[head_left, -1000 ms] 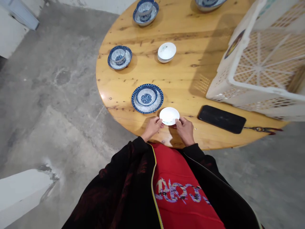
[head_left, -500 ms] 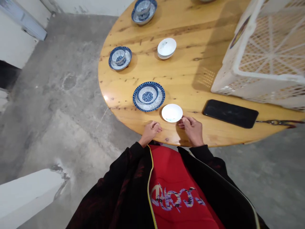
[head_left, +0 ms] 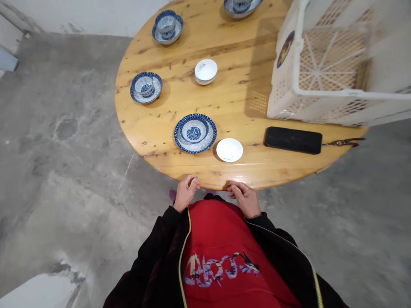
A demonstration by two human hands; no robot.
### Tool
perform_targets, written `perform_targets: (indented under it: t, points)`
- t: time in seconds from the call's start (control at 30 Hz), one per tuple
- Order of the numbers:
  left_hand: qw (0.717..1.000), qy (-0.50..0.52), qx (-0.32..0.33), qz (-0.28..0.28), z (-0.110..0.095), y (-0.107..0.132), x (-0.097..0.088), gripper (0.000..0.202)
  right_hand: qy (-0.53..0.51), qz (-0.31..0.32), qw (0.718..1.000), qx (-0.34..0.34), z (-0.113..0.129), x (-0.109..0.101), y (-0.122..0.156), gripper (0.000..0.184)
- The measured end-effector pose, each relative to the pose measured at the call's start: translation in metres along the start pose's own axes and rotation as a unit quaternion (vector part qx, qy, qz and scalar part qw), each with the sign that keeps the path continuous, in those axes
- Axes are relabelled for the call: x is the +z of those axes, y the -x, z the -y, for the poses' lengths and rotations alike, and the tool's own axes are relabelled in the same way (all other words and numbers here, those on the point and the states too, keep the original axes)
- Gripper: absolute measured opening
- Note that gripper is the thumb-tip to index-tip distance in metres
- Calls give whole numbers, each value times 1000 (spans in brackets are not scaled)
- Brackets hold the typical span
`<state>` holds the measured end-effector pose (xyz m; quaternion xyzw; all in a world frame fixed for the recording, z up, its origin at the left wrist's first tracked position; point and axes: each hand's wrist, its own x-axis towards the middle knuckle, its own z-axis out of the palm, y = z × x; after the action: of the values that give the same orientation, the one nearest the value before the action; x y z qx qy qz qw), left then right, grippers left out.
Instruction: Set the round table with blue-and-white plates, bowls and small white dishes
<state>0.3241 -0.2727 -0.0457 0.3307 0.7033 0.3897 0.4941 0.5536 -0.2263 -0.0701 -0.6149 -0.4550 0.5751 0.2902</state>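
- By the table's (head_left: 154,137) near edge, left hand (head_left: 187,190): empty, loosely bent.
- Straight up at twelve, blue plate (head_left: 210,138).
- At plate's four o'clock, white dish (head_left: 229,149): likely light, hard, slippery, breakable; pinch its rim.
- Right hand (head_left: 244,196): empty, loosely bent.

Surroundings from my place at the table (head_left: 231,99): phone (head_left: 293,140), black, flat, at my two o'clock; pliers (head_left: 342,142), at the phone's three o'clock; crate (head_left: 330,107), white, latticed, at its one o'clock; wall (head_left: 96,16), pale, at my eleven o'clock.
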Motion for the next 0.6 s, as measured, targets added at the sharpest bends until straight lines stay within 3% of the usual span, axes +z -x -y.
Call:
perform_targets:
  t: [0.2, 0.4, 0.5, 0.6]
  points:
    - [997, 25, -30, -70, 31, 27, -99, 35, 34, 62, 997, -43, 19, 98, 17, 41]
    - [987, 45, -48, -146, 69, 51, -196, 40, 104, 136, 981, -87, 19, 197, 48, 32]
    - [986, 49, -49, -155, 80, 59, -227, 41, 151, 181, 964, -124, 22, 230, 59, 28]
    - [985, 56, -45, -157, 83, 60, -243, 42, 187, 203, 948, -158, 29, 250, 63, 27]
